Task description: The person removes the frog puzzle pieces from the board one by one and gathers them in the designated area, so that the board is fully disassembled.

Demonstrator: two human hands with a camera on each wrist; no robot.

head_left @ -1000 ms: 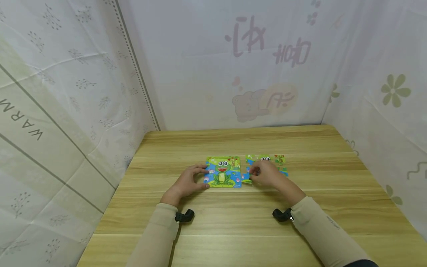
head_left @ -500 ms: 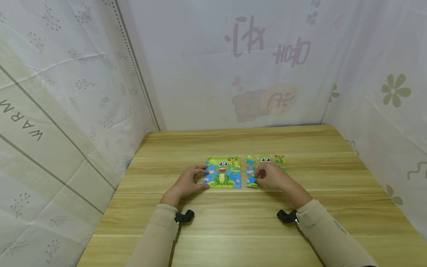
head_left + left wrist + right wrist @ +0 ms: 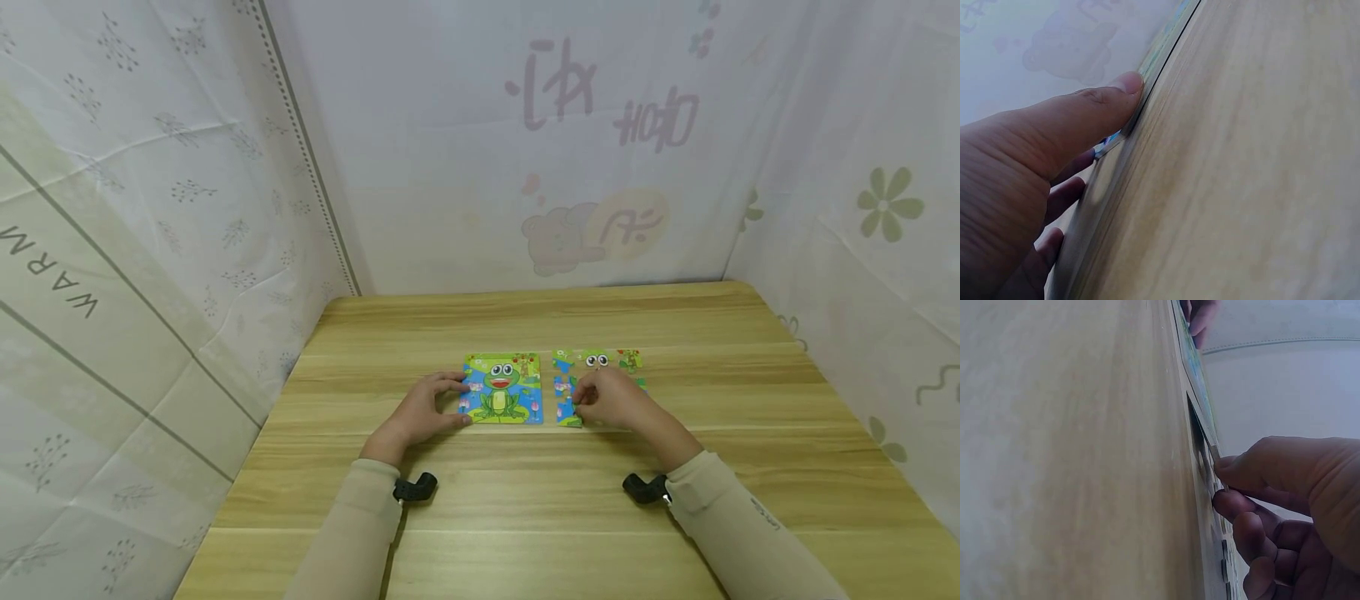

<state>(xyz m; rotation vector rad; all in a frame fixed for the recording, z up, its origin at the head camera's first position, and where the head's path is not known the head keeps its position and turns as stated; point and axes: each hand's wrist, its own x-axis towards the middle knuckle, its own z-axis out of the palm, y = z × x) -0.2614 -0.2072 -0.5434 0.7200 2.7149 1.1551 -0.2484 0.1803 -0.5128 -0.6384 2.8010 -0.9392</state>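
Note:
On the table lies a square frog picture board [image 3: 499, 392] with a full green frog on blue. My left hand [image 3: 420, 410] holds it by its left side, thumb at the near corner and fingers along the edge. In the left wrist view the thumb [image 3: 1107, 103] presses against the board's edge. To the right, several frog jigsaw pieces [image 3: 597, 360] lie in a loose square. My right hand [image 3: 611, 397] pinches a jigsaw piece [image 3: 567, 415] at the near left corner of this group. The right wrist view shows that piece [image 3: 1204, 422] tilted. My right hand hides the group's middle.
The wooden table [image 3: 495, 500] extends on all sides of the puzzle. White printed curtains [image 3: 450, 167] hang behind and at both sides. Each wrist carries a black camera mount [image 3: 415, 487].
My right hand has moved slightly right with the corner piece, away from the picture board. The piece has shifted right and slightly nearer, beside the other pieces. The left hand has stayed in place.

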